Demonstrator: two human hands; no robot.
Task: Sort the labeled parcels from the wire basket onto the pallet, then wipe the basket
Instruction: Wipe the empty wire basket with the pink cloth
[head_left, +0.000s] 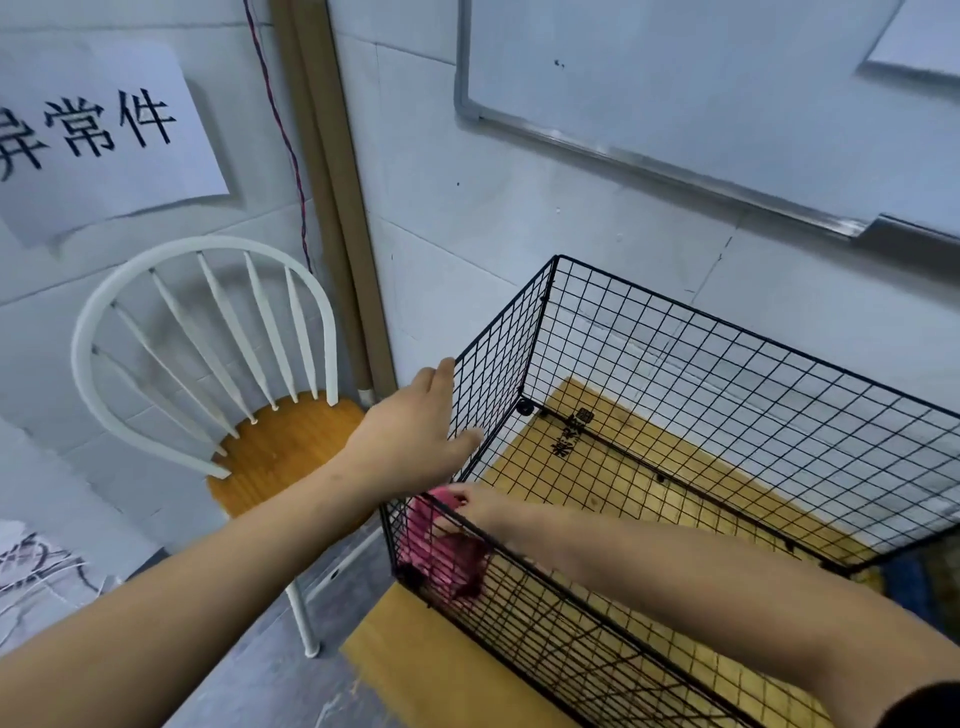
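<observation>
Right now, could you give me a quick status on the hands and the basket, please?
Left hand open, braced on the basket side. Right hand inside, shut on a pink cloth at the near corner. No parcels visible in the basket. Nothing in the way.

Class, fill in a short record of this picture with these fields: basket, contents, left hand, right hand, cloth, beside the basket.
basket: black wire basket, open top, on a wooden board
contents: no parcels seen inside
left hand: left hand flat against the basket's left side panel
right hand: right hand inside the near corner, holding the cloth
cloth: pink cloth pressed to the mesh
beside the basket: white chair to the left
</observation>
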